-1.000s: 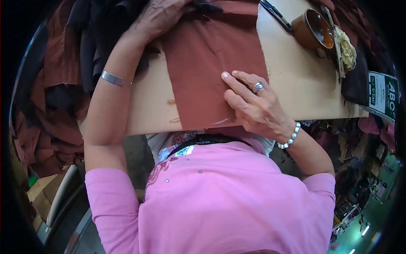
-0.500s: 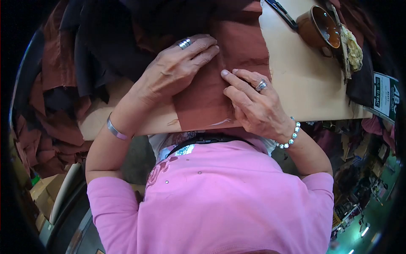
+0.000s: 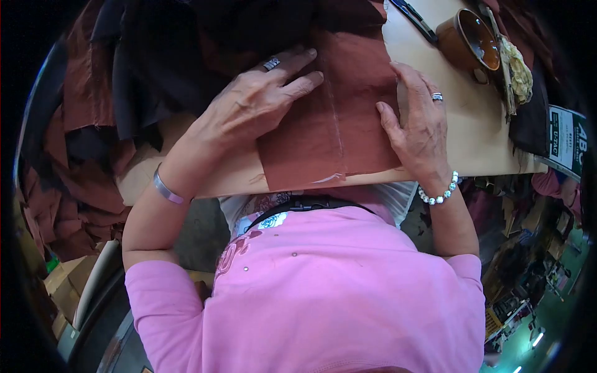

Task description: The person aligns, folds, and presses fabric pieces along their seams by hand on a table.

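Note:
A reddish-brown piece of cloth [image 3: 359, 105] lies flat on the tabletop, with a pale line running down its middle and a small white mark at its near edge. My left hand [image 3: 264, 93] rests over its left part, fingers stretched out and apart, a ring on one finger. Beside the right edge of the cloth is my right hand [image 3: 424, 121], its thumb over the cloth and its fingers at the edge. Thumb and fingers are spread, and nothing shows between them.
Dark cloth [image 3: 168, 56] is heaped at the back left, above more brown pieces [image 3: 68, 217]. At the back right stand a brown glazed pot [image 3: 453, 43], a black-handled tool [image 3: 415, 22] and a crumpled yellowish wad [image 3: 517, 74]. A printed bag [image 3: 566, 140] hangs near the table's [image 3: 485, 140] right end.
My right hand has moved right, from the middle of the cloth to its right edge, and its fingers have spread. The pale line shows more fully. My left hand has barely shifted.

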{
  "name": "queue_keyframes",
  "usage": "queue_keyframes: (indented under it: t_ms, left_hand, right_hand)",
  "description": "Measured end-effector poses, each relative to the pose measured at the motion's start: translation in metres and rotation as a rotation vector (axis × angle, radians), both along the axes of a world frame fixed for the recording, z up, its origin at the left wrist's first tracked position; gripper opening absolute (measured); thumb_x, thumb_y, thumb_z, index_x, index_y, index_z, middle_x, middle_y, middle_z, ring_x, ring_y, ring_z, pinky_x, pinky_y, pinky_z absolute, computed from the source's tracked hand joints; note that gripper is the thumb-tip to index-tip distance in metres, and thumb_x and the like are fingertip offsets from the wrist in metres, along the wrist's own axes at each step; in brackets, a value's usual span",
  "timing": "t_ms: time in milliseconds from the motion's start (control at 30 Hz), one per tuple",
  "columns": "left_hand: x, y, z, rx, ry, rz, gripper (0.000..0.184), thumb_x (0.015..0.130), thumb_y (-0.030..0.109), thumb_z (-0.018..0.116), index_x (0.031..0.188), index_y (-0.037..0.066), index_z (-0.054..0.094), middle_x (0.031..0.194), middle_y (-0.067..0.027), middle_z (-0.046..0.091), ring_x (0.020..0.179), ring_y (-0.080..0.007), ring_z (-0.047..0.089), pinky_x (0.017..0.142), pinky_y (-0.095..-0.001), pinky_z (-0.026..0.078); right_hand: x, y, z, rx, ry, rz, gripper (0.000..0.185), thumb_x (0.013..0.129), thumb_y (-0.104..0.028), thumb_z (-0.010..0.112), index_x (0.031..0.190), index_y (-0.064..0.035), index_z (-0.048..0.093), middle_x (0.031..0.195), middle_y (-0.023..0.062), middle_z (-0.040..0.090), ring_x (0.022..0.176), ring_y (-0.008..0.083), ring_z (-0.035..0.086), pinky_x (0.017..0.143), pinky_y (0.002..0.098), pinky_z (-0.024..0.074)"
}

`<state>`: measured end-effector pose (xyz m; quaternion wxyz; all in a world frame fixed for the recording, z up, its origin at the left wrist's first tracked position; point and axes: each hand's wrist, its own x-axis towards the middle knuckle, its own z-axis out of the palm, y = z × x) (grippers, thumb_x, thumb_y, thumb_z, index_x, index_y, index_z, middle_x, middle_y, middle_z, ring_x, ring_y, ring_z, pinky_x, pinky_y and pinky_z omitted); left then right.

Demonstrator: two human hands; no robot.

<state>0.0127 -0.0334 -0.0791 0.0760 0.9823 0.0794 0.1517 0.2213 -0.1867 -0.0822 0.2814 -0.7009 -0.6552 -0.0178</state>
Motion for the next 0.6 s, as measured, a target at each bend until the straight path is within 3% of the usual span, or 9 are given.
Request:
queue_keyframes:
  t_ms: [367,533,600]
  left_hand:
    - [0.0031,-0.0067,0.0,-0.096,-0.004,0.085,0.047,0.079,-0.006,0.045,0.122,0.009,0.055,0.131,-0.0141,0.048,0.118,-0.0323,0.05,0.098,-0.0376,0.045]
    - [0.0047,-0.006,0.0001,-0.078,-0.061,0.085,0.045,0.08,-0.005,0.046,0.122,0.009,0.056,0.126,-0.0141,0.052,0.113,-0.0321,0.053,0.095,-0.0381,0.046]
    - [0.0025,-0.0041,-0.0054,-0.229,-0.148,0.139,0.04,0.084,-0.004,0.047,0.12,0.008,0.057,0.12,-0.0145,0.056,0.109,-0.0302,0.056,0.094,-0.0368,0.047]
  right_hand:
    - [-0.0024,-0.0009,-0.0038,-0.03,-0.109,-0.001,0.054,0.075,-0.013,0.066,0.126,-0.0122,0.049,0.125,0.0072,0.052,0.114,0.0282,0.048,0.096,0.0409,0.0364]
    - [-0.0021,-0.0006,-0.0024,0.005,-0.046,0.002,0.053,0.073,-0.01,0.067,0.124,-0.0117,0.05,0.118,0.007,0.057,0.112,0.027,0.05,0.095,0.0406,0.0363]
    - [-0.0013,-0.0008,0.0005,0.007,0.023,0.0,0.051,0.074,-0.008,0.067,0.122,-0.0109,0.051,0.111,0.0081,0.059,0.108,0.0268,0.052,0.093,0.0404,0.0377]
